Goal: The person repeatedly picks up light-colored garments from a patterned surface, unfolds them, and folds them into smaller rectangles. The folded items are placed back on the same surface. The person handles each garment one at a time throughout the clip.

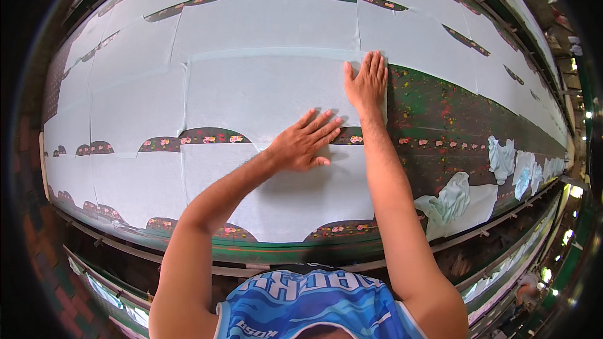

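Observation:
A pale fabric panel (264,84) lies flat on the long dark table in front of me. My right hand (370,80) rests palm down at its right edge, close to the upper corner, fingers together and thumb apart. Over the panel's lower part my left hand (306,141) is spread flat, its thumb above a second pale panel (221,169) on the near side. Between the two panels shows a dark strip of table with small printed motifs (209,140). Neither hand grips anything.
More pale panels (410,23) cover the table's far side and left. Bare green-and-dark tabletop (433,103) speckled with paint lies to my right. Crumpled fabric (452,200) and further cloth pieces (501,157) sit along the right side. Rails (485,233) border the table; neighbouring tables stand beyond.

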A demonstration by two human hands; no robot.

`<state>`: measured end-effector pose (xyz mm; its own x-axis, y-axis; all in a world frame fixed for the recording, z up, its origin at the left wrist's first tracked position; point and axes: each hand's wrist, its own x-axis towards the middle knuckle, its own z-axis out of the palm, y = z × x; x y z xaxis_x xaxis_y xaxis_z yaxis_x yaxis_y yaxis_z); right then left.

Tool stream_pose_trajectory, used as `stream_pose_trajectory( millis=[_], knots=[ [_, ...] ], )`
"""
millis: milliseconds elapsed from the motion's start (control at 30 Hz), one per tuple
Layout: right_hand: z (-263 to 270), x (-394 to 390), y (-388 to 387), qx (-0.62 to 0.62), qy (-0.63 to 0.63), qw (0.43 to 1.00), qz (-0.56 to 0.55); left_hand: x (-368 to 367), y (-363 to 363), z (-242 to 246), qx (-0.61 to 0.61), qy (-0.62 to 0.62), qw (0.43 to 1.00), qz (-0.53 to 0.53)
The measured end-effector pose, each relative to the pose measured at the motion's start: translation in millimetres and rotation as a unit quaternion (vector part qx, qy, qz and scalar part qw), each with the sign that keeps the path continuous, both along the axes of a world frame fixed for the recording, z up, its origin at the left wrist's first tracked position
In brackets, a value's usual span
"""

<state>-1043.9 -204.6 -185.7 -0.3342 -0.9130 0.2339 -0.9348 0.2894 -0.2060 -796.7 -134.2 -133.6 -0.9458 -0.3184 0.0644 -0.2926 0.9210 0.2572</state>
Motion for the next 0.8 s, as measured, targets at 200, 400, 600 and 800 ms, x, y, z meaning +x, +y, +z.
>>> stream_pose_trajectory(
  millis=[200,400,600,800],
  knots=[
    [11.2,7.7,63.6,0.002,0.002,1.000,-0.027,9.3,15.8,4.0,-0.008,0.035,0.999,0.005],
    [1.1,-5.2,149.4,0.044,-0.001,0.999,-0.024,-2.6,38.1,-1.5,0.018,0.093,0.993,0.068],
    [29.7,-9.9,199.8,0.139,-0.081,0.987,0.027,37.2,142.9,0.5,-0.019,0.057,0.979,0.195],
    [36.1,17.7,297.9,0.010,-0.102,0.992,0.073,55.4,229.5,1.5,0.006,0.034,0.958,0.285]
  ],
)
